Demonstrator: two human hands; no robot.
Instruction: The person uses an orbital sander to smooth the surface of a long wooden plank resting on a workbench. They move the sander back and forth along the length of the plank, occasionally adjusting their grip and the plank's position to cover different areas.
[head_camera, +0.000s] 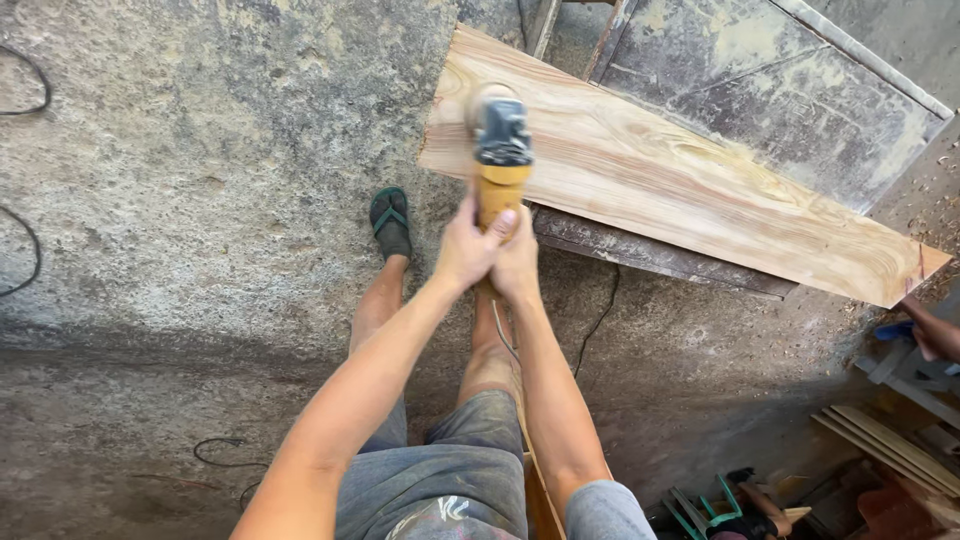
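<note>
- Head view, progress: sanding looks barely begun at the near-left end of the long wooden plank (680, 185), which lies slanted across a dusty grey bench (790, 100). The yellow-bodied power sander (500, 140) sits blurred on that corner; the grain further right looks untouched, as far as I can judge.
- Head view, pose: both arms stretch straight forward. Left hand (465, 250) and right hand (518, 258) meet, fingers wrapped tight around the tool's rear handle.
- Head view, surroundings: a foot in a green sandal (390, 222) stands on concrete floor (180, 200); another person's hand (935, 330) shows at the right edge.
</note>
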